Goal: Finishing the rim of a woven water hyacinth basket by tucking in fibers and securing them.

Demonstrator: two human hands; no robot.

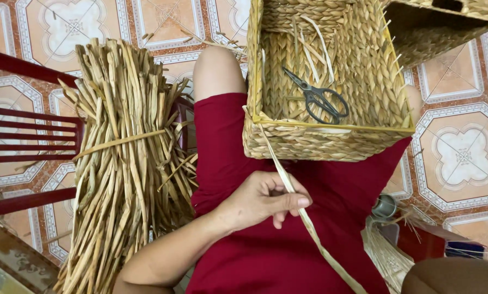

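A: What does the left hand (263,200) have?

B: Its grip is closed, thumb and fingers pinched on a pale strand (304,218). The strand runs from the near rim of the basket (309,142), through the fingers, and on down across the red lap (287,256) to the bottom edge of the view.

A: And the right hand?

B: It is out of view, so its grip cannot be told.

A: Where is the basket?

B: It rests on the lap, well above the hand, its open side towards the camera. Black scissors (317,99) lie inside it among loose strands.

A: What else is around?

B: A tied bundle (121,163) of dried stalks stands just left of the lap, leaning by a red chair (31,136). A second woven box (434,27) sits at the top right, touching the basket. Lower right, a small metal cup (384,207), a red box (418,242) and thin fibres (385,256) lie on the tiled floor (461,152).

A: Anything between hand and basket?

B: Only the strand and the lap.
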